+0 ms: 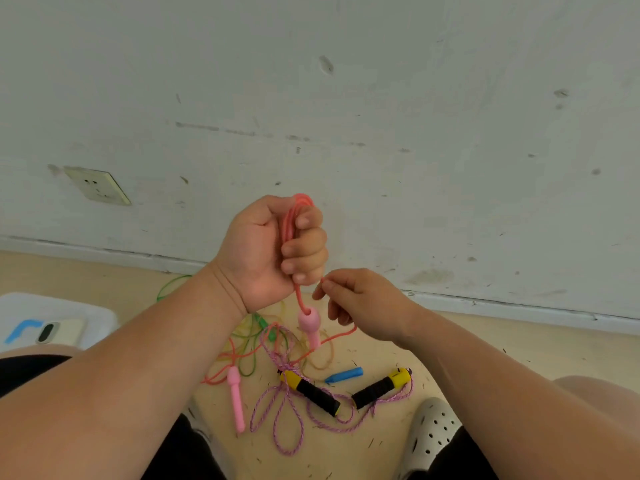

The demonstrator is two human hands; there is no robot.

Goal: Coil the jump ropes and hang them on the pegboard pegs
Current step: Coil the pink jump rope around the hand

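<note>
My left hand (pixel 273 251) grips several loops of a coral-pink jump rope (pixel 290 223) in a fist, held up in front of the wall. One pink handle (pixel 309 325) dangles just below that fist. My right hand (pixel 360 299) pinches a strand of the same rope beside the left fist, and the strand trails down to the floor. The rope's other pink handle (pixel 236 398) lies on the floor. No pegboard is in view.
On the floor lie a purple braided rope (pixel 287 414) with black-and-yellow handles (pixel 313 391), a tangle of green and yellow ropes (pixel 249 341) and a blue handle (pixel 344 375). A white box with a phone (pixel 60 330) sits at left. My shoe (pixel 433 431) is lower right.
</note>
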